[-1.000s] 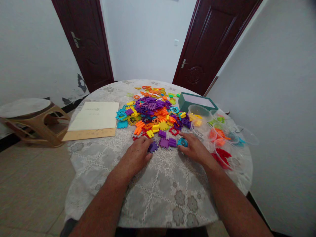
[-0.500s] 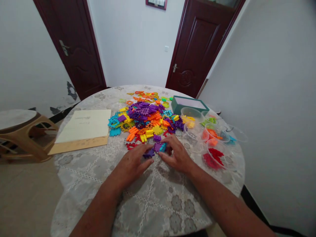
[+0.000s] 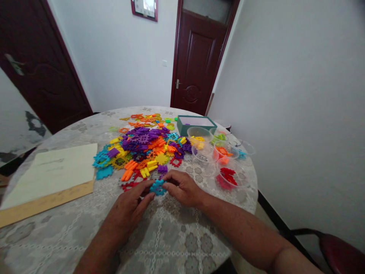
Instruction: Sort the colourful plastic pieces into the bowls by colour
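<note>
A blue toothed building tile (image 3: 157,187) with openings in its middle is between my hands, just above the cloth at the near side of the pile. My left hand (image 3: 132,201) pinches its left edge between thumb and fingers. From the other side, my right hand (image 3: 182,189) grips the right edge with thumb and fingertips. Close beyond the fingers lies a small purple block (image 3: 162,169). Red toothed pieces (image 3: 134,185) lie partly hidden behind my left hand. Farther back is a heap of purple tiles (image 3: 142,139) mixed with orange, yellow and blue ones.
Clear plastic cups with sorted pieces, among them red pieces (image 3: 228,176) and orange pieces (image 3: 221,153), stand at the right. Behind them sits a green box (image 3: 182,127). Pale paper sheets (image 3: 54,167) cover part of the table's left side.
The view has swung right, so the table appears farther left. Earlier, purple pieces and a blue one showed between my hands; now a blue toothed tile faces me, held by both.
</note>
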Demonstrator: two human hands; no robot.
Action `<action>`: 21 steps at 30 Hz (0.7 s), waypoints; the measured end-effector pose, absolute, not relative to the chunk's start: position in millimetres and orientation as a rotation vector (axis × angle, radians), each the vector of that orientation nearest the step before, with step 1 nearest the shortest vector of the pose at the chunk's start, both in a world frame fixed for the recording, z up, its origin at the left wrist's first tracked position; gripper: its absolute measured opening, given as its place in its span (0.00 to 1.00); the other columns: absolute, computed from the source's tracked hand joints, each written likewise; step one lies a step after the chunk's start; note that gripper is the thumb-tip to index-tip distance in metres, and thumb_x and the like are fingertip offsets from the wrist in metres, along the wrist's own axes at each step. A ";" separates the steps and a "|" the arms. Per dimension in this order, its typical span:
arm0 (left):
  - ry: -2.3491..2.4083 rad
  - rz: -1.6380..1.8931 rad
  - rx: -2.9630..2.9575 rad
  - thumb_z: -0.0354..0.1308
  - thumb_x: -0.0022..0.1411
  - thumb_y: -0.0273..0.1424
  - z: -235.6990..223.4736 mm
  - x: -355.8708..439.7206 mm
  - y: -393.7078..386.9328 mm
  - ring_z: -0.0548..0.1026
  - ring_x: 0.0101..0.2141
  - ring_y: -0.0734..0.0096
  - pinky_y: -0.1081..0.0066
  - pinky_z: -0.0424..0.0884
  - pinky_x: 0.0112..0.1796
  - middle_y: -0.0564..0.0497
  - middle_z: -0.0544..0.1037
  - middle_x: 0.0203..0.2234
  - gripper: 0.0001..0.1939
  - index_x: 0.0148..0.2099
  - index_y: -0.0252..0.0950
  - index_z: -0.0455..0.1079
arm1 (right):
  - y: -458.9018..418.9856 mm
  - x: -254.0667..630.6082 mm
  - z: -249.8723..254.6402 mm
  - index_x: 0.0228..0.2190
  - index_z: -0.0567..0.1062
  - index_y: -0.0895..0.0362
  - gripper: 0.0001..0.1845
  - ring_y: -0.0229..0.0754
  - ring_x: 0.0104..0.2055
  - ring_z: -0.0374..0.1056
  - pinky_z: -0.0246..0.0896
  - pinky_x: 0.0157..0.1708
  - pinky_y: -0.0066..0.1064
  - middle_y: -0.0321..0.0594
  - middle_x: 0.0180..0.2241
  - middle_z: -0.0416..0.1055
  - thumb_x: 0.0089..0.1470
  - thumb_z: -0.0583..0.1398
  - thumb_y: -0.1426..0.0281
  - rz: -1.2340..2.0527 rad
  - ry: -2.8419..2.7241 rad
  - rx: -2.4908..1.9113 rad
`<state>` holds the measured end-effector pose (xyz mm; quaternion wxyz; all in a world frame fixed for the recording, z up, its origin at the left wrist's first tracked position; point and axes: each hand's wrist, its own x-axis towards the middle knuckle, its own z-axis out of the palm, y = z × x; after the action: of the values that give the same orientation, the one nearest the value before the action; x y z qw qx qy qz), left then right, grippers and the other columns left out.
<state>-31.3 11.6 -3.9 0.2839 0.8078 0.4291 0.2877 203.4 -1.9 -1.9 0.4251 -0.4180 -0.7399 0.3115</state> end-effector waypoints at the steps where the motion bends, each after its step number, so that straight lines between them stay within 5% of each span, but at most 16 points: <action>1: 1.158 0.774 2.161 0.54 0.70 0.44 -4.3 -32.8 13.5 0.83 0.44 0.61 0.65 0.77 0.47 0.49 0.85 0.46 0.20 0.58 0.44 0.74 | -3.3 206.1 3.2 0.43 0.77 0.54 0.07 0.37 0.32 0.67 0.62 0.34 0.28 0.34 0.31 0.72 0.66 0.61 0.66 0.764 -1.850 -1.045; 7: 1.429 0.843 2.186 0.54 0.67 0.50 -8.3 -42.9 25.0 0.84 0.46 0.56 0.64 0.79 0.46 0.49 0.85 0.47 0.22 0.52 0.45 0.79 | -26.5 257.3 52.5 0.47 0.78 0.52 0.10 0.40 0.38 0.70 0.66 0.40 0.32 0.39 0.39 0.75 0.66 0.60 0.66 0.332 -1.784 -1.162; 15: 1.501 0.880 2.296 0.53 0.67 0.48 -11.1 -48.2 27.4 0.85 0.39 0.58 0.67 0.80 0.43 0.49 0.87 0.42 0.20 0.49 0.44 0.79 | -12.9 448.2 82.9 0.46 0.80 0.58 0.15 0.47 0.38 0.73 0.67 0.44 0.38 0.47 0.40 0.80 0.61 0.59 0.65 -0.540 -1.393 -1.892; 21: 1.557 0.865 2.295 0.53 0.68 0.47 -11.9 -50.1 30.9 0.85 0.38 0.58 0.65 0.79 0.42 0.49 0.86 0.44 0.19 0.50 0.45 0.78 | 6.6 524.3 70.8 0.46 0.82 0.59 0.16 0.48 0.45 0.73 0.63 0.45 0.35 0.53 0.45 0.79 0.61 0.58 0.69 -0.566 -1.350 -2.463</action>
<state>-50.1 30.9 -11.9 0.1179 0.7846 0.5320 0.2958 524.3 6.6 70.8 0.1379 -0.8514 -0.4667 -0.1955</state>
